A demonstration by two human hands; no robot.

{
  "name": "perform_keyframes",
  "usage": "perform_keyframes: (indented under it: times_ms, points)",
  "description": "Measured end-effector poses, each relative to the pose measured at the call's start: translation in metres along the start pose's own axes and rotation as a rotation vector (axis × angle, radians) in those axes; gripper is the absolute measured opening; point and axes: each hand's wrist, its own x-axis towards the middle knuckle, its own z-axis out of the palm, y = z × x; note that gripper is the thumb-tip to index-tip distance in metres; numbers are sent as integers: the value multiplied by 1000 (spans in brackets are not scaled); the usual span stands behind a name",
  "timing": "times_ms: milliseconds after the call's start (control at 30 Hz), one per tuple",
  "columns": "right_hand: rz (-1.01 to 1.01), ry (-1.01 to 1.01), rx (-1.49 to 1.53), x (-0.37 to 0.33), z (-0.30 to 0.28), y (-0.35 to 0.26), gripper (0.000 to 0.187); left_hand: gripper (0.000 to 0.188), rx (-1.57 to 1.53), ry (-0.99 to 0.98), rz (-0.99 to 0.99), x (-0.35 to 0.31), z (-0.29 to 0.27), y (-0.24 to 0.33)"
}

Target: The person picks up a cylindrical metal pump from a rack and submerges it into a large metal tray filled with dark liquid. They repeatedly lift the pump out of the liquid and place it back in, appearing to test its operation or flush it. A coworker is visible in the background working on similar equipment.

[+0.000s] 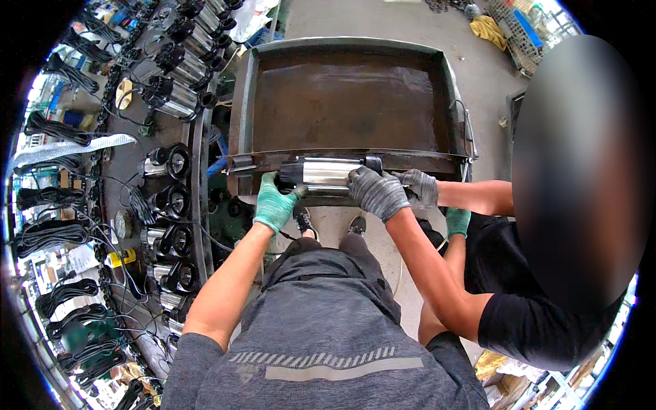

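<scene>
At the tray's [246, 102] near rim, the left hand [275, 205] grips a steel pump [328, 173]. Right hand [377, 193] clasps its other end. Beside it, a co-worker's gloved hand [418, 186] touches the rim.

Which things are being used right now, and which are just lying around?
In use: shiny metal cylinder, gripped by the left hand and a co-worker's grey-gloved hands; rusty tray it rests against.
Lying about: row of similar cylinders, coiled black cables, yellow cloth, wire basket.

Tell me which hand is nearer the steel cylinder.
Left. The left hand grips the steel cylinder at its left end; the right hand sits apart, beyond a co-worker's grey gloves.
</scene>
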Motion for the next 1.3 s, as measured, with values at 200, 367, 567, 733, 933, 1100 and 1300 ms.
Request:
perform_keyframes:
  times_ms: [200, 367, 567, 733, 933, 1100, 1300]
  points:
    - [-72, -15, -159, 12, -9, -1, 42, 70, 76, 60, -56, -2, -23, -5]
    - [-112, -43, -196, 17, -16, -2, 46, 73, 5, 22, -72, 0, -24, -24]
    - [4, 2, -418, 20, -12, -8, 47, 74, -10, 23, -37, 5, -20, -33]
    - [-31, 30, -326, 23, -22, 0, 43, 78, 68, 81, -52, 1, -23, -42]
    - [39, -8, -74, 21, -18, -4, 46, 79, 95, 42, -55, 6, -26, -41]
    - [-182, 11, -79, 21, -30, 10, 51, 77, 58, 46, -86, 9, -27, -58]
    - [-544, 392, -449, 11, -19, 48, 60, 77, 73, 91, -106, -1, -28, -26]
